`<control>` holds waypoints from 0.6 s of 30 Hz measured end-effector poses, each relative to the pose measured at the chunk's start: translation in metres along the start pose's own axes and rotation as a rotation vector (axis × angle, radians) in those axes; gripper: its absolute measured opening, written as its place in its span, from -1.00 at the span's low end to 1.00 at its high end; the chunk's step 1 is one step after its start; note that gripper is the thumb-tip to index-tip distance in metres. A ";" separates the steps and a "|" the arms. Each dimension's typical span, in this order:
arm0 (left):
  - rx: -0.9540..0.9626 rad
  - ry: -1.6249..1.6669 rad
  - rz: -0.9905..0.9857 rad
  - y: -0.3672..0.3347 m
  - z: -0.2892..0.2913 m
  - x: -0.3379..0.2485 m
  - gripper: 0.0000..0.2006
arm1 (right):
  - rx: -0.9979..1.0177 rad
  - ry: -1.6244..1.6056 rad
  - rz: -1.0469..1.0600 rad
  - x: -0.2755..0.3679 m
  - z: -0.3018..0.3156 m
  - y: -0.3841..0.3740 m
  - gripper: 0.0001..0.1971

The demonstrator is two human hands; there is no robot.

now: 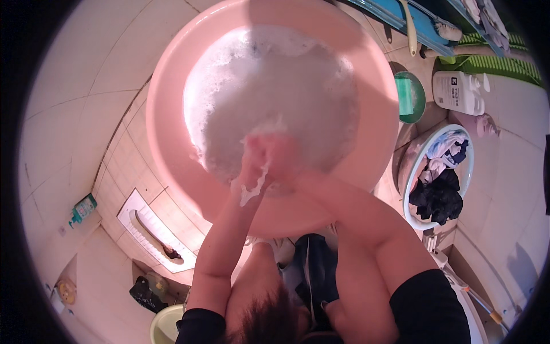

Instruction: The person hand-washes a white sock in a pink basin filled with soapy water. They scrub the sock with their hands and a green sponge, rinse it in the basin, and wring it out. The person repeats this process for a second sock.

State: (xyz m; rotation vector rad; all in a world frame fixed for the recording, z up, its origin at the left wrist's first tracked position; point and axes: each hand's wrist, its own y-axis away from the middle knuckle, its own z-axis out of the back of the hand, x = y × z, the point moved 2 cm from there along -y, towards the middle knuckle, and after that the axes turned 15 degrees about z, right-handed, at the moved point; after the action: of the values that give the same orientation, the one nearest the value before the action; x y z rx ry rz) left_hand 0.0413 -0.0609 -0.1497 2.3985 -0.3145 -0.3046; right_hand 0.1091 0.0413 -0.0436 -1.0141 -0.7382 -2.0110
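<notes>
A large pink basin (pixel 172 51) holds cloudy, soapy water (pixel 298 92) with white foam (pixel 212 69) round its edge. Over the near part of the water, my left hand (pixel 254 157) and my right hand (pixel 282 153) are pressed together. Both look closed, fingers bunched inward and blurred by motion. Whatever lies between them, if anything, is hidden by the hands and suds. A streak of foam (pixel 255 188) runs down from my left hand over the wrist. My forearms cross the basin's near rim.
At the right stands a white-rimmed tub (pixel 408 198) of dark and light clothes (pixel 438 195). Beyond it are a white jug (pixel 455 92), a green bowl (pixel 421 97) and a rack with brushes (pixel 447 30). A squat toilet (pixel 134 203) and a green pump bottle (pixel 84 208) lie left.
</notes>
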 end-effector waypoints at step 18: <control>-0.012 0.153 0.162 -0.035 0.006 0.000 -0.70 | -0.291 -0.266 0.117 -0.011 -0.037 0.016 -0.83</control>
State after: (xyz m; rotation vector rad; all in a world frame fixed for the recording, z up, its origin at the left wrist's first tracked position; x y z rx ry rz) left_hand 0.0448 -0.0386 -0.1775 2.3515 -0.4312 -0.0486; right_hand 0.1117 0.0079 -0.0692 -1.4811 -0.5140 -1.9382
